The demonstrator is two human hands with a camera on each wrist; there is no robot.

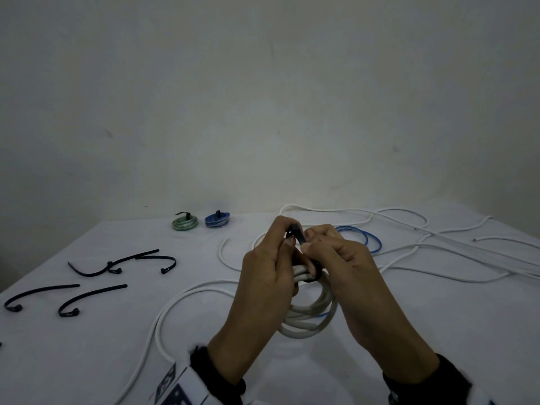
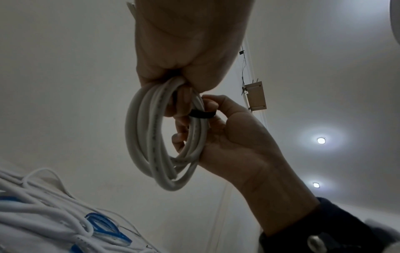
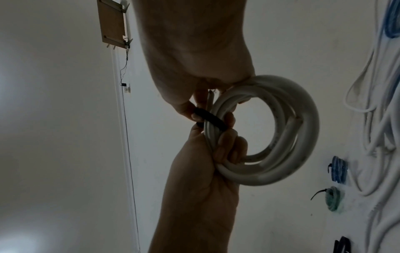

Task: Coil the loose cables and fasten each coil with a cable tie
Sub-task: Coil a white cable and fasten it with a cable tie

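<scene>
Above the white tabletop [image 1: 87,331], left hand [image 1: 263,276] grips stiff, springy white cable coil [image 1: 309,320]; right hand [image 1: 347,273] pinches black cable tie [image 1: 298,233]; best held beside the tie.

Coil [image 1: 309,314] between both hands, above the table [image 1: 87,361].
Spare ties [image 1: 96,296] lie left; two tied coils [image 1: 201,222] behind; loose cables [image 1: 438,247] right.
</scene>
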